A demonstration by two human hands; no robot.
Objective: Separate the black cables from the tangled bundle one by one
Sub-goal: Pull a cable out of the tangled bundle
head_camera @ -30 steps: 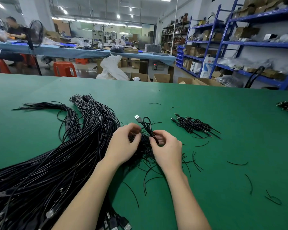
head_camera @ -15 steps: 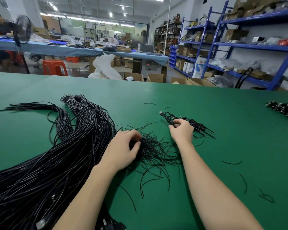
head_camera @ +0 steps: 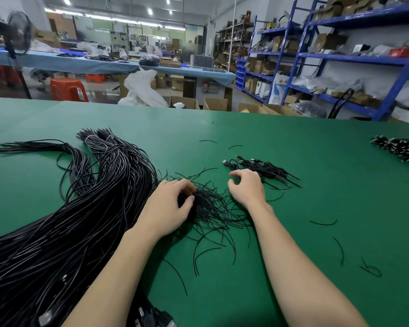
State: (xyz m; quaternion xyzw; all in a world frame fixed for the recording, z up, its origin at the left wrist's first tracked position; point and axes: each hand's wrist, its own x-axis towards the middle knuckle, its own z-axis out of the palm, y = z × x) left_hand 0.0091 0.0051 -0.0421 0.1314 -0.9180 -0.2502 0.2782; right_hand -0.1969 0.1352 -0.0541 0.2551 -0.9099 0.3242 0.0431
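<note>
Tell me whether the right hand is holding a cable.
Empty: the right hand hovers with loosely curled fingers, nothing between them, beside the sorted cables.

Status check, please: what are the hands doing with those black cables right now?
Left hand grips tangled bundle. Right hand empty, fingers loosely curled, beside separated pile. Loose wire scraps scattered on the green table; nothing blocking.

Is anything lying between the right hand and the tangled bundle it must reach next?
Nothing visible. The right hand hangs empty just right of the tangled bundle, with only the bundle's own loose strands between them; the left hand grips the tangle's left side.
</note>
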